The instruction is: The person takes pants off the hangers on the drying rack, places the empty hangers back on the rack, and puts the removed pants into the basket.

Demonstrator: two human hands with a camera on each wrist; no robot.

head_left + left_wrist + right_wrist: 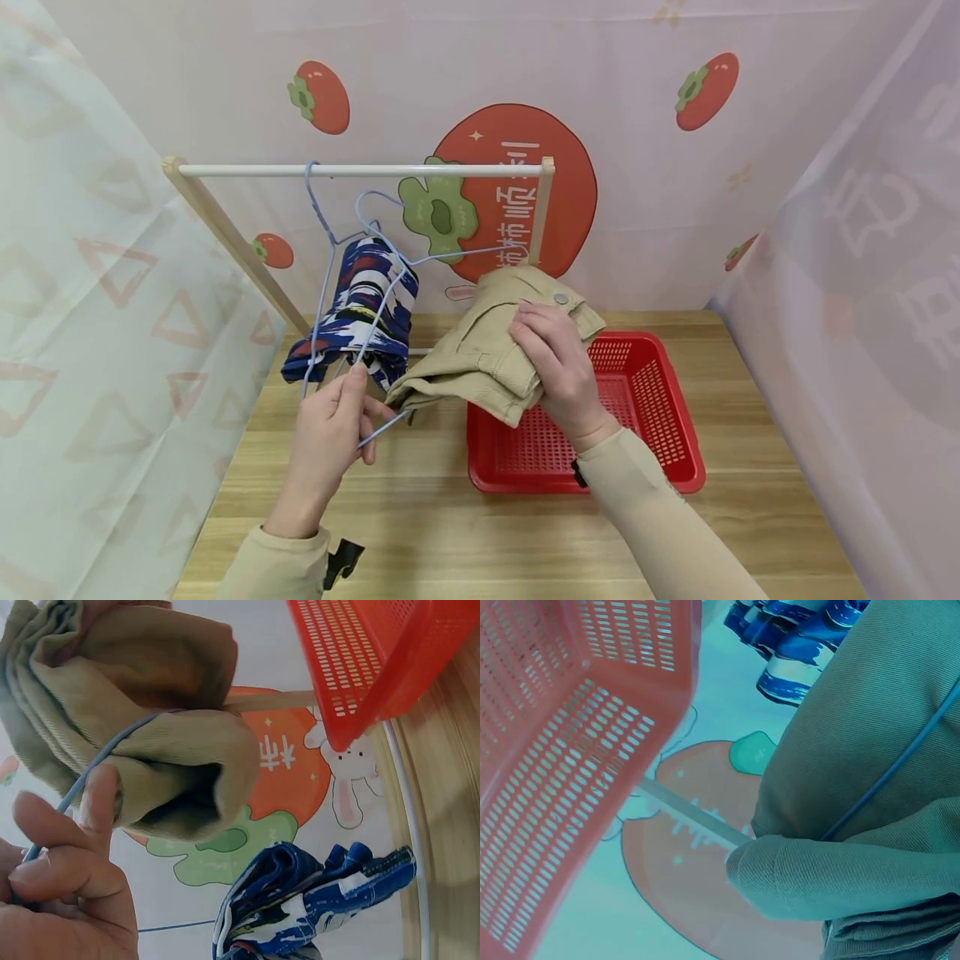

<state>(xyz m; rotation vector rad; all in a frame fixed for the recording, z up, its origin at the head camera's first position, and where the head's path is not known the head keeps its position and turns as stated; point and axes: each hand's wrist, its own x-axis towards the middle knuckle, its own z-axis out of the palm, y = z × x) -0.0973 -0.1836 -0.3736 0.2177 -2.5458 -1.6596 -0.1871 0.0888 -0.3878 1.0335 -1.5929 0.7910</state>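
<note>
My left hand (pixel 322 437) pinches a light blue wire hanger (pixel 385 427) at its lower left corner, with the hook pointing up and away. Khaki trousers (pixel 472 354), folded into a bundle, lie over the hanger's lower bar. My right hand (pixel 558 367) grips them near the waistband, where a metal button shows. In the left wrist view the blue wire runs from the fingers (pixel 64 881) across the khaki cloth (pixel 135 675). The right wrist view shows the wire passing between folds of the trousers (pixel 855 750); the right hand is out of that view.
A white rail (pixel 247 170) on wooden posts stands at the back. From it hangs another blue hanger (pixel 318 212) bearing a blue, white and red patterned garment (pixel 367 308), just left of the held hanger. A red perforated basket (pixel 678 417) sits on the wooden table (pixel 450 542), below my right hand.
</note>
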